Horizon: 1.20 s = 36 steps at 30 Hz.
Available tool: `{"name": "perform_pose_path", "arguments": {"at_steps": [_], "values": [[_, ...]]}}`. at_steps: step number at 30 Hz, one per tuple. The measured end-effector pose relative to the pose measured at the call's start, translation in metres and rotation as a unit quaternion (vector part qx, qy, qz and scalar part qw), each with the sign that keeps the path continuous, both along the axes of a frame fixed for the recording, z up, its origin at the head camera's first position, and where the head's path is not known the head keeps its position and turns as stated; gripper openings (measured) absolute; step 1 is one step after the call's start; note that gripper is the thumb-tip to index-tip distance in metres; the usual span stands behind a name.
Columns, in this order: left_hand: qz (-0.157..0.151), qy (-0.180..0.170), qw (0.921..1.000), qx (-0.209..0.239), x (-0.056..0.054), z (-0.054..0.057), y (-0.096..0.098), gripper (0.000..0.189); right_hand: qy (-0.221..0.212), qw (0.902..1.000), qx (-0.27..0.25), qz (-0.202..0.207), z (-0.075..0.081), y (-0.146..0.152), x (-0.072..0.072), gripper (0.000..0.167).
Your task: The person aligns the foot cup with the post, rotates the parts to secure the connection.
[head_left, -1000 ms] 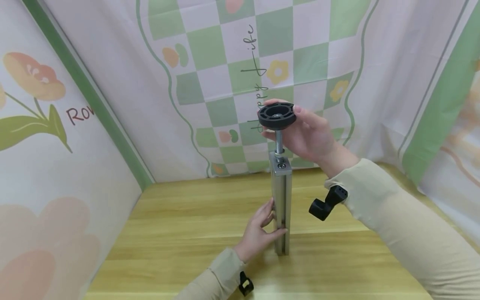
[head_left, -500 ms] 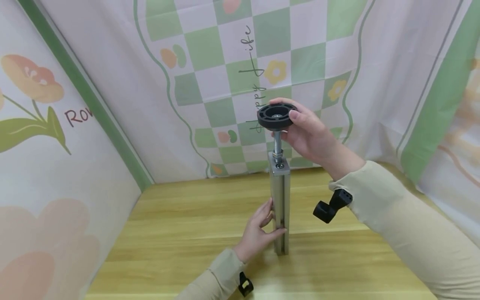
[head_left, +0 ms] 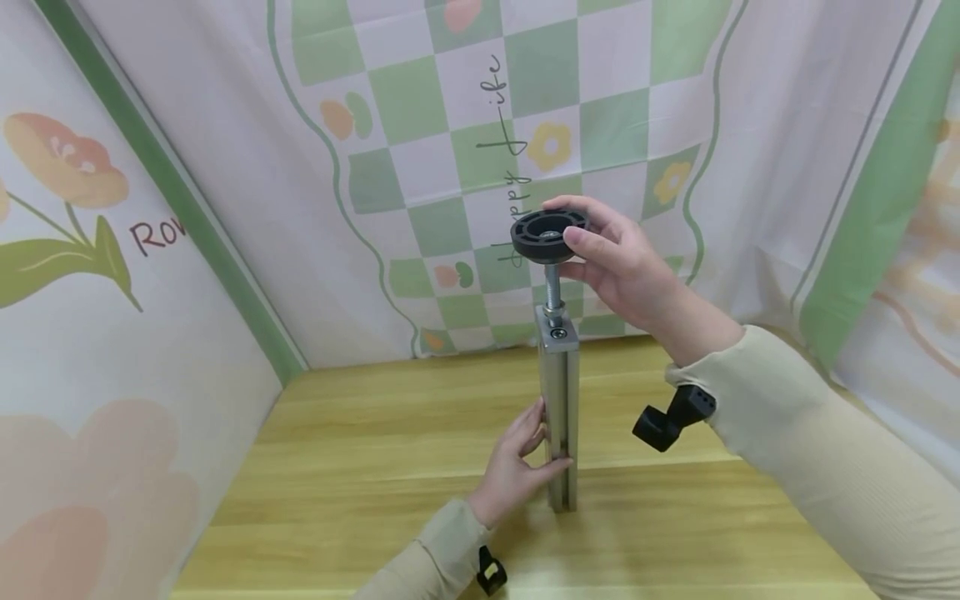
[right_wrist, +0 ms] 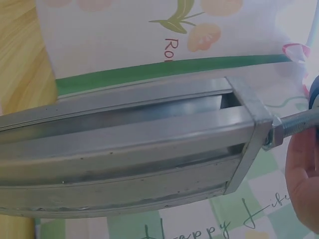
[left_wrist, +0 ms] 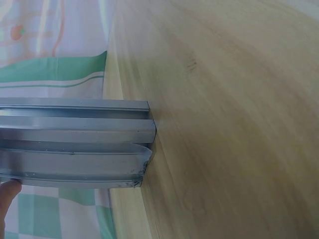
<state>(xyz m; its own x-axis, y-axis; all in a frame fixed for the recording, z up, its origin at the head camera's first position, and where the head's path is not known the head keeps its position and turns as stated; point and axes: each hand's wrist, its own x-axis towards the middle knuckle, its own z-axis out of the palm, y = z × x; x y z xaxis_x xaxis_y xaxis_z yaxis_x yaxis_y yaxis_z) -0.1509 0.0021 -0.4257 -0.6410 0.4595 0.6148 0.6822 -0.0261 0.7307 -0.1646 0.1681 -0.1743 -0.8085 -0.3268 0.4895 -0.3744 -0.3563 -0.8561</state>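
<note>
Metal profile (head_left: 559,408) stands upright on the desk (head_left: 360,450), left hand (head_left: 516,468) gripping it low down, fingers and thumb on either side. Threaded rod (head_left: 553,285) with a nut (right_wrist: 273,135) rises from the end plate (head_left: 558,340) on top, carrying a round black foot (head_left: 538,249); right hand (head_left: 628,268) pinches that foot's rim, thumb uppermost. Checkered cloth (head_left: 408,100) hangs behind.

Smooth metal profile (head_left: 558,400) (faintly glossy), matt plastic disc (head_left: 540,247).
</note>
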Motion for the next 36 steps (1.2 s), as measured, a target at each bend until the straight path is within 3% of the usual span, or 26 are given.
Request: {"name": "perform_pose_path", "arguments": {"at_steps": [6,16,23,31,36], "values": [[-0.002,-0.016,0.9999,0.001,0.000,0.000,0.000,0.097,-0.015,0.9955,0.050,-0.079,0.005,-0.004,0.011,0.029],[-0.001,0.000,1.0000,0.007,-0.001,-0.002,0.001,0.101,0.013,0.9743,0.115,-0.193,0.006,-0.012,0.023,0.036],[0.008,-0.011,0.9999,0.002,0.000,-0.001,0.001,0.097,0.017,0.9434,0.178,-0.279,0.008,-0.016,0.026,0.043],[0.009,-0.019,0.9998,-0.002,0.001,-0.001,0.001,0.094,0.053,0.9142,0.201,-0.348,0.007,-0.022,0.026,0.046],[0.009,-0.024,0.9997,-0.004,0.002,0.000,0.000,0.090,0.062,0.9192,0.179,-0.345,0.006,-0.024,0.026,0.042]]}}
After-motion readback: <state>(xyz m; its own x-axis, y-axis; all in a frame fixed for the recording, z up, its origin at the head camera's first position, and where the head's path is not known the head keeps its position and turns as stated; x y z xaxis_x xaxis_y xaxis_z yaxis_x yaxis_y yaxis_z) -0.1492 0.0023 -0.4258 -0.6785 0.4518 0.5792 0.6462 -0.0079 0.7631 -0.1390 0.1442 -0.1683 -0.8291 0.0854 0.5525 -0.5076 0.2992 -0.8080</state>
